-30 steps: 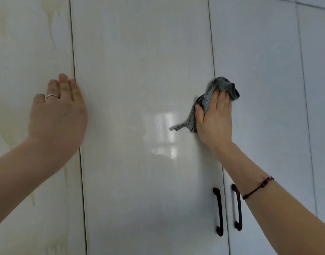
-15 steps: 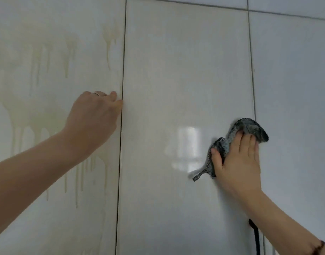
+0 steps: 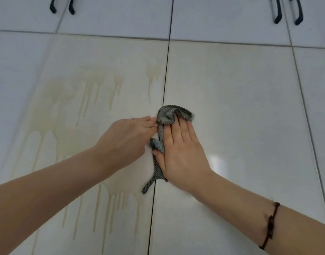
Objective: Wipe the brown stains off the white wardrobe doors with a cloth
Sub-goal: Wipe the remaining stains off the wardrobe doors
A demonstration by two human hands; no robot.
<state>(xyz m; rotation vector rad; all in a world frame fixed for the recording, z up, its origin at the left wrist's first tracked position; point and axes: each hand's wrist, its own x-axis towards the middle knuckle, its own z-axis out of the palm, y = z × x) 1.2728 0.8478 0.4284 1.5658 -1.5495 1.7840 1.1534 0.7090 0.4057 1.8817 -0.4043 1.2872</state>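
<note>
Two white wardrobe doors meet at a dark vertical gap. The left door (image 3: pixel 106 50) carries pale brown stains (image 3: pixel 80 100) with long drip trails, and more drips (image 3: pixel 112 197) run below my left forearm. The right door (image 3: pixel 246 100) looks mostly clean and glossy. A grey patterned cloth (image 3: pixel 169 115) lies bunched over the gap. My right hand (image 3: pixel 181 153) presses it flat against the door with straight fingers. My left hand (image 3: pixel 125 142), wearing a ring, reaches in from the left, and its fingertips touch the cloth's left edge.
Above a horizontal seam sit upper cabinet doors with black handles, one pair at top left (image 3: pixel 62 7) and one at top right (image 3: pixel 286 12). Further white panels (image 3: pixel 316 107) continue to the right. A dark bracelet (image 3: pixel 270 227) is on my right wrist.
The view has tilted up and left, showing the upper cabinets. My right hand has slid the cloth left to the door gap. My left hand has moved right and now touches the cloth.
</note>
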